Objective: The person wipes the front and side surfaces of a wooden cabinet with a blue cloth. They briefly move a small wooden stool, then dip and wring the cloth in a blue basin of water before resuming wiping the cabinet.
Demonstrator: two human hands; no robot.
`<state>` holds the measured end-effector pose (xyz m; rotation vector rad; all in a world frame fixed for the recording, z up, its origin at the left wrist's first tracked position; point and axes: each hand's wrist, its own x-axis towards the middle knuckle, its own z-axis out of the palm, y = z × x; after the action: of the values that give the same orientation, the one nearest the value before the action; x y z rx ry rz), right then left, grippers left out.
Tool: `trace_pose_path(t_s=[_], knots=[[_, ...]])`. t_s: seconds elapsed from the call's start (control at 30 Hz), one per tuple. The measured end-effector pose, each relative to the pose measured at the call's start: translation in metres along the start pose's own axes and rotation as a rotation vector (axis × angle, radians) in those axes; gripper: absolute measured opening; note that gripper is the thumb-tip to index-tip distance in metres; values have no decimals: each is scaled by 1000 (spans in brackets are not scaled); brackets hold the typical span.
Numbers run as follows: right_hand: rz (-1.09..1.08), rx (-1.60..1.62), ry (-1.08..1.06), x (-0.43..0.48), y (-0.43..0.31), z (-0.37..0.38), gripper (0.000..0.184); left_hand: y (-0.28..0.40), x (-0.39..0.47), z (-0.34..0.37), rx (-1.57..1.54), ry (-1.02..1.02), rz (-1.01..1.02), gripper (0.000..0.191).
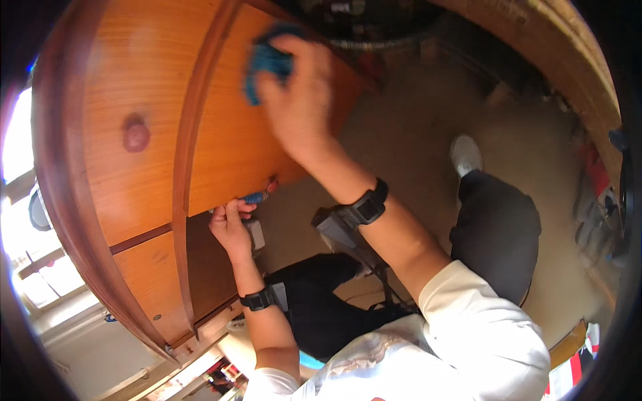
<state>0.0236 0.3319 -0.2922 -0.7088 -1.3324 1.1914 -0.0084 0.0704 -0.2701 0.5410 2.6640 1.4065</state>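
Note:
A wooden cabinet with orange-brown panels and darker rails fills the left side. My right hand, blurred, grips a blue-green cloth against or just over the panel of a door or drawer front. At that panel's lower edge is my left hand, its fingers around the edge and close to a small blue object; whether they grip the object or the edge is unclear. Beside it a reddish knob sticks out. Another round reddish knob sits on the upper panel. A dark opening lies below my left hand.
A curved wooden edge runs along the upper right. A dark round object stands at the top. My legs and a white shoe are over the brown floor. A grey angular object stands near my right wrist.

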Motion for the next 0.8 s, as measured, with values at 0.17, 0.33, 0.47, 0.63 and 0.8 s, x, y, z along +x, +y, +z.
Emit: trace_pose_path(t_s=[0.17, 0.33, 0.47, 0.63, 0.8], knots=[[-194, -71, 64, -20, 20, 33, 41, -11, -2, -7, -22, -12, 18, 28], [612, -108, 222, -31, 130, -24, 26, -12, -3, -6, -64, -26, 22, 28], [513, -180, 81, -30, 87, -14, 31, -7, -2, -3, -35, -15, 30, 29], [-244, 87, 93, 4, -35, 48, 33, -11, -4, -1, -8, 13, 63, 28], [-11, -66, 229, -12, 66, 18, 22, -11, -6, -1, -5, 40, 0, 26]])
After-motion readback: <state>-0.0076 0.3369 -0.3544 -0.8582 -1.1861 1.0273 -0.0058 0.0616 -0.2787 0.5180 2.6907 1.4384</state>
